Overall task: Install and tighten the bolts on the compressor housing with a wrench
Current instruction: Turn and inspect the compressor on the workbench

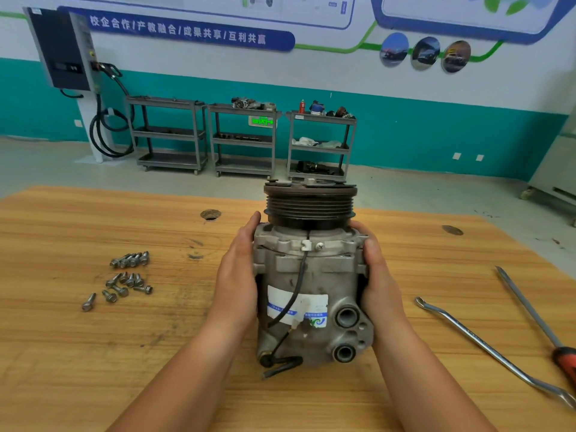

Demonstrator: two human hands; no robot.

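Note:
A grey metal compressor [311, 275] with a black ribbed pulley on its far end and a white label lies on the wooden table [124, 353]. My left hand [238, 275] presses flat against its left side with straight fingers. My right hand [378, 275] cups its right side, thumb on the housing edge. Several loose bolts [129, 275] lie in small groups to the left of the compressor. A long silver wrench [486, 347] lies on the table to the right, untouched.
A screwdriver [536, 319] with an orange-black handle lies beyond the wrench at the right edge. The tabletop has two round holes, one [210, 214] at back left. Three grey shelf carts [243, 138] stand by the far teal wall.

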